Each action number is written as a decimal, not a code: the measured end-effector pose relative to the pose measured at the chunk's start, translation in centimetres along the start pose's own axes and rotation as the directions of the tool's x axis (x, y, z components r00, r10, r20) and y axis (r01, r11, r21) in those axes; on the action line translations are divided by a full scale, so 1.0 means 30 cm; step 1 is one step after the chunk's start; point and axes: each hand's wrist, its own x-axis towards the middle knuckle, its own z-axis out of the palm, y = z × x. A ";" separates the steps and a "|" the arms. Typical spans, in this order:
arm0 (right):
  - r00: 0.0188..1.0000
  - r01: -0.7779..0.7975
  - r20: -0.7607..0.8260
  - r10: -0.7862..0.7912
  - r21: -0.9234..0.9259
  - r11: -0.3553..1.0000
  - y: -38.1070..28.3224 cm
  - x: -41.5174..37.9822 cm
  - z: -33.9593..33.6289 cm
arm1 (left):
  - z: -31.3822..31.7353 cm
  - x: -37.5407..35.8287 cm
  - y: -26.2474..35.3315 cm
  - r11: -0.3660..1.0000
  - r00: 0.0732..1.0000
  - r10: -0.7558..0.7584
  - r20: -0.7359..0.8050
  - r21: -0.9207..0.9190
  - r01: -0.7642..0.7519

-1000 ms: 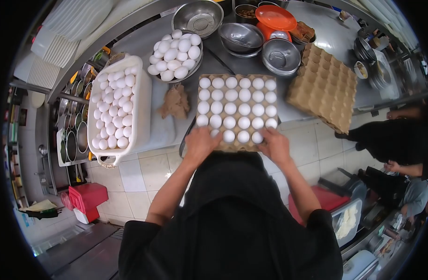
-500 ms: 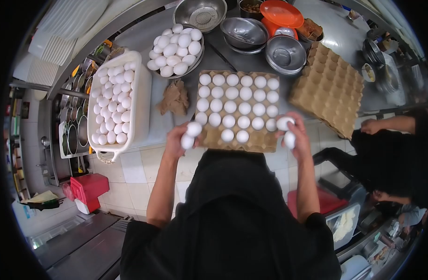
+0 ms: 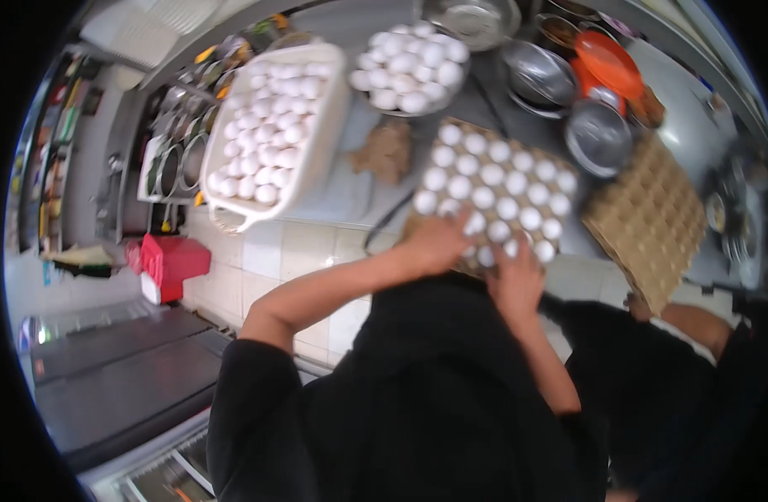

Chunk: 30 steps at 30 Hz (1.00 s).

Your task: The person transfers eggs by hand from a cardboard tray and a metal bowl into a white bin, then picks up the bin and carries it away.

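Note:
A cardboard egg tray point(image 3: 416, 224) filled with rows of white eggs point(image 3: 482, 197) lies at the table's near edge. My left hand point(image 3: 438, 243) reaches across its near left part, palm down, fingertips among the eggs. Blur and the hand itself hide whether those fingers hold an egg. At the tray's near side, my right hand point(image 3: 515, 280) has its fingers bent around a white egg point(image 3: 511, 248), low against the tray. Left of the tray lies a crumpled piece of brown cardboard point(image 3: 385, 151).
A white tub point(image 3: 323, 138) heaped with eggs stands left; a metal bowl point(image 3: 441, 105) of eggs is behind. Metal bowls point(image 3: 599, 138) and an orange lid point(image 3: 608, 64) sit at back right. Stacked egg trays point(image 3: 649, 213) overhang the right edge, beside another person's arm point(image 3: 693, 322).
Both hands, each holding two eggs beside the tray before, have moved inward onto it. The view has turned, shifting the table contents rightward. The other person's hand is now by the stacked trays.

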 end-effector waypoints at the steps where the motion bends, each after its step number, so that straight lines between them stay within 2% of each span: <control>1: 1.000 -0.024 0.018 0.024 -0.011 1.000 -0.012 0.004 0.004 | 0.042 0.008 0.005 0.999 0.997 0.009 -0.081 0.052 -0.005; 3: 0.998 -0.057 0.018 0.058 -0.069 0.996 -0.032 0.001 0.024 | 0.032 0.011 0.024 0.997 0.992 0.045 -0.116 0.062 -0.038; 4: 0.997 -0.073 -0.001 0.074 -0.119 0.990 -0.040 0.000 0.039 | 0.026 0.013 0.042 0.999 0.978 0.041 -0.204 0.031 -0.035; 5: 0.997 -0.080 0.004 0.081 -0.115 0.990 -0.044 0.003 0.041 | -0.001 0.010 0.056 0.993 0.974 0.063 -0.220 0.113 -0.039; 6: 0.995 -0.093 0.009 0.095 -0.117 0.989 -0.053 0.009 0.032 | -0.009 0.019 0.055 0.992 0.966 0.075 -0.249 0.116 -0.047; 8: 0.992 -0.125 -0.001 0.125 -0.095 0.988 -0.072 0.017 0.022 | 0.082 0.056 0.031 0.999 0.946 0.050 -0.319 0.003 -0.052; 10: 0.993 -0.110 -0.055 0.106 -0.089 0.990 -0.079 0.023 0.012 | 0.055 0.052 -0.005 0.989 0.932 0.105 -0.347 -0.061 -0.134; 13: 0.975 -0.219 -0.039 0.221 0.052 0.974 -0.099 0.026 -0.026 | -0.042 0.026 -0.072 0.952 0.920 0.186 -0.346 -0.169 -0.257; 15: 0.941 -0.317 -0.065 0.333 0.182 0.931 -0.151 0.053 -0.067 | -0.150 -0.035 -0.142 0.916 0.919 0.156 -0.362 -0.294 -0.272; 16: 0.944 -0.281 -0.132 0.304 0.167 0.945 -0.170 0.066 -0.076 | -0.225 -0.088 -0.187 0.909 0.927 0.094 -0.363 -0.348 -0.228; 18: 0.948 -0.173 -0.198 0.249 0.336 0.926 -0.245 0.130 -0.108 | -0.367 -0.191 -0.313 0.883 0.935 -0.025 -0.354 -0.446 -0.145; 19: 0.946 -0.126 -0.230 0.228 0.386 0.914 -0.314 0.183 -0.125 | -0.421 -0.248 -0.399 0.877 0.897 -0.110 -0.429 -0.466 -0.116; 22: 0.947 0.019 -0.283 0.150 0.518 0.855 -0.591 0.372 -0.138 | -0.485 -0.363 -0.750 0.903 0.736 -0.310 -0.602 -0.429 0.029; 24: 0.935 0.228 -0.353 -0.033 0.525 0.820 -0.762 0.517 -0.107 | -0.487 -0.387 -0.988 0.908 0.596 -0.396 -0.699 -0.393 0.142; 26: 0.905 0.371 -0.378 -0.196 0.476 0.797 -0.903 0.651 -0.037 | -0.514 -0.419 -1.140 0.825 0.491 -0.565 -0.663 -0.449 0.343; 28: 0.911 0.392 -0.314 -0.267 0.459 0.797 -1.030 0.741 0.048 | -0.498 -0.426 -1.269 0.810 0.475 -0.578 -0.663 -0.395 0.434; 30: 0.903 0.429 -0.173 -0.394 0.439 0.789 -1.077 0.823 0.105 | -0.460 -0.415 -1.372 0.836 0.469 -0.526 -0.710 -0.331 0.437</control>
